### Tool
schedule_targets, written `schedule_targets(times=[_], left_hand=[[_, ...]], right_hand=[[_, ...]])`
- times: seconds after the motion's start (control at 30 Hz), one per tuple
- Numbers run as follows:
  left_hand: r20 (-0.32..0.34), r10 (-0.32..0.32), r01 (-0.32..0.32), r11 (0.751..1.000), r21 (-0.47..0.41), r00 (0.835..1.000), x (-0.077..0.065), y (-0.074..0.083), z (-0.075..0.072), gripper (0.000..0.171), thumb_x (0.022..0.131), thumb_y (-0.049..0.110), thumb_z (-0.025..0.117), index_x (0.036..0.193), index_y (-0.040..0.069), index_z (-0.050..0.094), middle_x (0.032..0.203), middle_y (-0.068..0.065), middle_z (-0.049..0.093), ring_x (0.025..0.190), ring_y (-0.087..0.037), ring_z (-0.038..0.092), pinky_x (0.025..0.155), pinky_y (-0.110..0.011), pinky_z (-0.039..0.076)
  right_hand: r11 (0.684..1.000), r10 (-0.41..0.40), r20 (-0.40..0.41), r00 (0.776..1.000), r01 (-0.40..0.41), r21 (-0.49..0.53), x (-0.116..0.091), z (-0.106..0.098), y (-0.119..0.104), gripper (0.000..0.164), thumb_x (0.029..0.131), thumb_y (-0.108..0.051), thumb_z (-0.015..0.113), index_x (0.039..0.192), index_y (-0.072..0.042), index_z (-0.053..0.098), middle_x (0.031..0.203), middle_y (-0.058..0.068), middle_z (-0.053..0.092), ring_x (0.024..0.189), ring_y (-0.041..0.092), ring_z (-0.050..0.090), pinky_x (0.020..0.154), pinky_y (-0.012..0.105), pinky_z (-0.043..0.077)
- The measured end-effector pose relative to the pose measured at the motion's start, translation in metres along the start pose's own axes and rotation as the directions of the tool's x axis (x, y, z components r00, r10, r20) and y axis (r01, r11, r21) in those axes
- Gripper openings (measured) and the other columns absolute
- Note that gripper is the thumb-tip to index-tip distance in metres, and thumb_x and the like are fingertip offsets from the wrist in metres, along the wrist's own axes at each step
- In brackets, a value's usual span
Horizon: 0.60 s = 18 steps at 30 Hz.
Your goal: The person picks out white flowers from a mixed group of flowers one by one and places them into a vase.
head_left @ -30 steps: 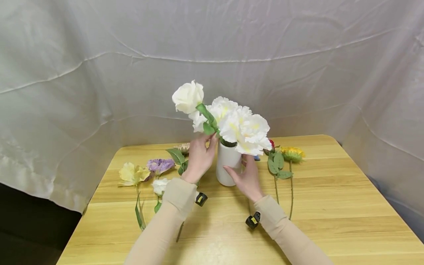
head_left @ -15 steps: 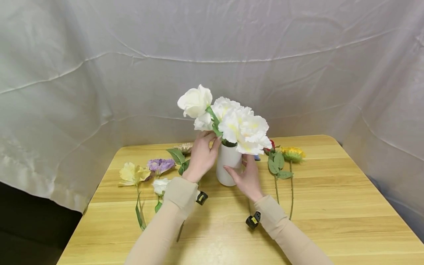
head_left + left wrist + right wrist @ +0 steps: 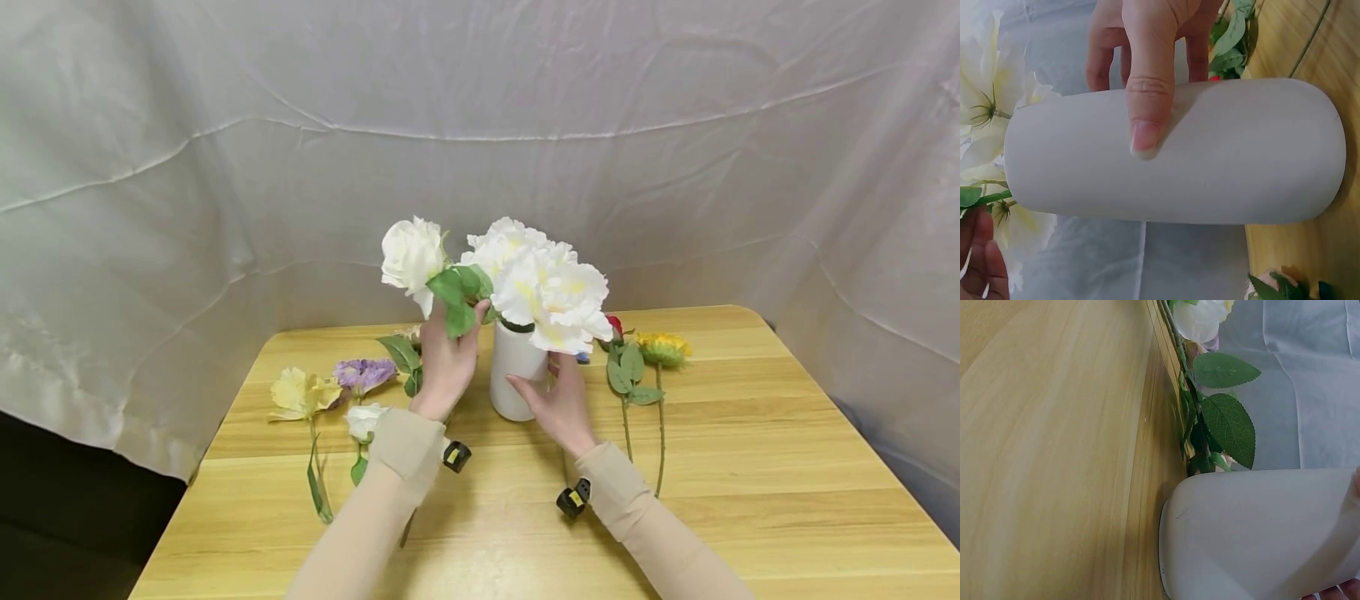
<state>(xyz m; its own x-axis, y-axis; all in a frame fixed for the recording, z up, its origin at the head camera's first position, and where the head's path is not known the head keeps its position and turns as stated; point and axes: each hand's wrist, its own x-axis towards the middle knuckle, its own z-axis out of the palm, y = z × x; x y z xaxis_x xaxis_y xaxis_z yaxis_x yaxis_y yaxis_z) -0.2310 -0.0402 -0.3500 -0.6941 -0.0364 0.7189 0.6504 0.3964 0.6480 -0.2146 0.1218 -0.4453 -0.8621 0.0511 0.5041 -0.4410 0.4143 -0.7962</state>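
Observation:
A white vase [image 3: 517, 379] stands upright on the wooden table, holding several large white ruffled flowers [image 3: 551, 287] that lean right over its rim. My right hand [image 3: 561, 408] grips the vase's right side; the left wrist view shows its thumb [image 3: 1147, 125] lying across the vase wall. Left of the rim, my left hand [image 3: 447, 362] holds a white rose [image 3: 412, 258] by its stem, and green leaves [image 3: 459, 287] cover part of the fingers. In the left wrist view its fingertips [image 3: 984, 225] meet the green stem [image 3: 994, 197] beside the vase's mouth.
On the table's left lie a yellow flower [image 3: 300, 393], a purple flower [image 3: 363, 375], a smaller white rose [image 3: 365, 421] and a leafy stem [image 3: 402, 354]. Right of the vase lie a red flower [image 3: 612, 327] and a sunflower [image 3: 663, 348]. A grey cloth [image 3: 480, 100] hangs behind.
The white rose in my left hand has come down, and its leaves have turned toward the camera. My left hand has rotated and shifted slightly left. The right hand stays on the vase.

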Motion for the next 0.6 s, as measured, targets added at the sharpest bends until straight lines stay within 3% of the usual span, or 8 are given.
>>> schedule_targets(times=[0.13, 0.37, 0.5, 0.6], left_hand=[[-0.024, 0.019, -0.02, 0.999, -0.041, 1.0, 0.003, 0.001, 0.0, 0.025, 0.093, 0.023, 0.057, 0.108, 0.003, 0.053, 0.084, -0.01, 0.062, 0.073, -0.018, 0.06, 0.068, -0.03, 0.05], [-0.002, 0.054, -0.053, 0.994, 0.096, 0.999, 0.009, 0.004, 0.0, 0.022, 0.094, 0.024, 0.056, 0.095, 0.003, 0.063, 0.085, -0.012, 0.069, 0.076, -0.023, 0.066, 0.068, -0.033, 0.052], [0.02, 0.047, -0.049, 0.992, 0.113, 0.999, 0.011, 0.006, 0.001, 0.026, 0.096, 0.024, 0.052, 0.096, 0.001, 0.063, 0.085, -0.014, 0.069, 0.075, -0.025, 0.067, 0.068, -0.034, 0.053], [0.041, 0.029, -0.034, 0.993, 0.114, 0.999, 0.01, 0.005, 0.002, 0.03, 0.098, 0.026, 0.048, 0.094, -0.001, 0.063, 0.074, -0.015, 0.065, 0.065, -0.024, 0.062, 0.062, -0.033, 0.05]], right_hand=[[1.0, 0.014, 0.002, 1.0, -0.014, 0.004, 0.0, 0.0, 0.001, 0.079, 0.075, -0.029, 0.079, 0.138, -0.013, 0.035, 0.133, 0.01, 0.048, 0.119, 0.029, 0.051, 0.098, 0.05, 0.044], [1.0, 0.025, 0.004, 1.0, -0.025, 0.005, 0.001, 0.0, 0.0, 0.078, 0.075, -0.028, 0.079, 0.138, -0.012, 0.035, 0.133, 0.01, 0.048, 0.119, 0.028, 0.05, 0.099, 0.05, 0.043], [0.999, 0.039, 0.008, 0.999, -0.039, 0.002, 0.001, 0.0, 0.0, 0.077, 0.075, -0.028, 0.078, 0.138, -0.013, 0.036, 0.133, 0.009, 0.048, 0.119, 0.028, 0.05, 0.1, 0.05, 0.043], [0.999, 0.042, 0.01, 0.999, -0.042, -0.002, 0.001, 0.0, 0.0, 0.078, 0.075, -0.028, 0.079, 0.138, -0.013, 0.035, 0.134, 0.01, 0.048, 0.12, 0.029, 0.05, 0.099, 0.05, 0.043]])
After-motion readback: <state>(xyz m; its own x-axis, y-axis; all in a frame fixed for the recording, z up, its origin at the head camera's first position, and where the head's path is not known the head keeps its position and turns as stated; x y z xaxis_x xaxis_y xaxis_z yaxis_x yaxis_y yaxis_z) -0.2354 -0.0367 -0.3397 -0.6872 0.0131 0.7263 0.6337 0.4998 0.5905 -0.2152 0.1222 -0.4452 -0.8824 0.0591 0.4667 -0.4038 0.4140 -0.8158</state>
